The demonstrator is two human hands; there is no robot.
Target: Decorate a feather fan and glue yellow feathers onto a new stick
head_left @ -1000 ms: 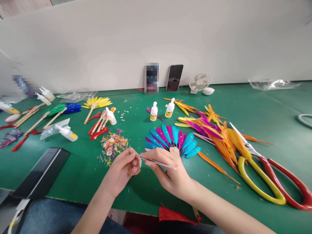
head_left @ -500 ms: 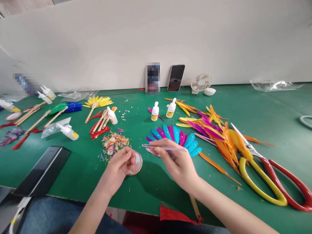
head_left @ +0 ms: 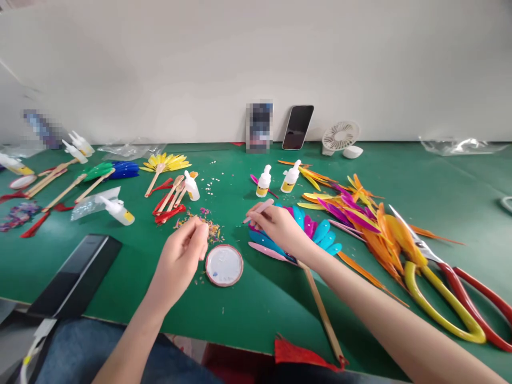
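The right hand [head_left: 282,228] grips tweezers [head_left: 260,210] over the feather fan [head_left: 323,238]. The left hand [head_left: 181,256] hovers with fingertips pinched together, whether on anything I cannot tell. A round dish [head_left: 224,265] lies just right of it.

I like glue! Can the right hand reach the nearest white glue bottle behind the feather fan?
Probably yes. The glue bottle stands just beyond the right hand, with only bare table between. But the hand is pinching a pink tool.
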